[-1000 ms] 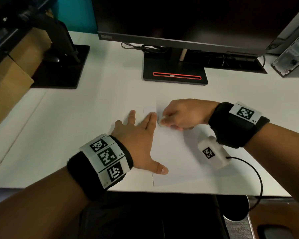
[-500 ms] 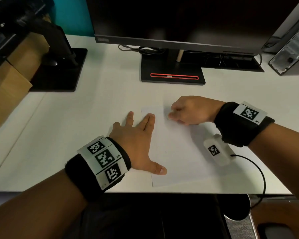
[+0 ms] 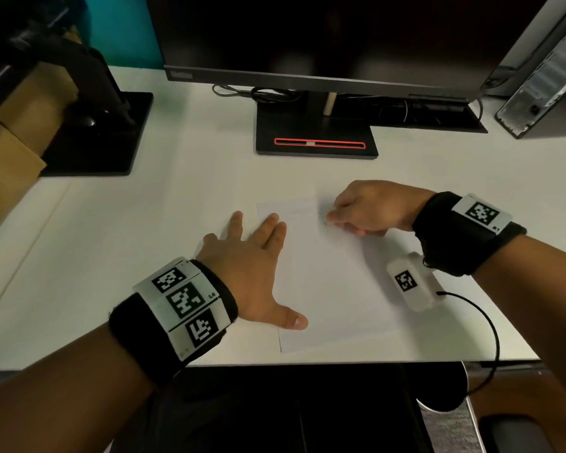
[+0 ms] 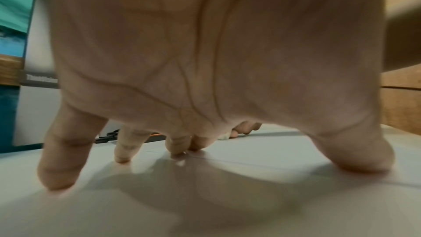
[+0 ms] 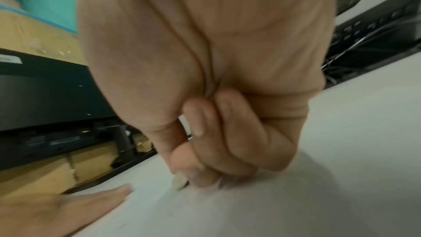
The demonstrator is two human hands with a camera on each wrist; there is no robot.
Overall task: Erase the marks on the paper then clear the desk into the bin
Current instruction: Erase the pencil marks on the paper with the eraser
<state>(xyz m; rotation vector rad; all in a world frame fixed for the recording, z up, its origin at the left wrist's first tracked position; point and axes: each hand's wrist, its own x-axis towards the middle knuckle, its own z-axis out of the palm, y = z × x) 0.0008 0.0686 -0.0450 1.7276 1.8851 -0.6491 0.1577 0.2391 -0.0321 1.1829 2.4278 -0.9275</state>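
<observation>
White desk (image 3: 151, 223), monitor behind. Paper (image 3: 334, 289) lies flat near front edge. Left hand (image 3: 249, 269) spread flat, pinning its left edge. Right hand (image 3: 370, 209) pinches small eraser (image 5: 178, 183) against sheet's top. Thin, light, creases easily; keep pinned beside rubbing.

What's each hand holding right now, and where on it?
Right hand pinches a small eraser by its upper part, tip on the paper. Left hand presses flat on the paper's left edge.

White paper (image 3: 334, 289), white desk (image 3: 144, 223), seemingly cream eraser (image 5: 178, 182) (blurred), black-and-white checkered wristbands (image 3: 183, 299)
</observation>
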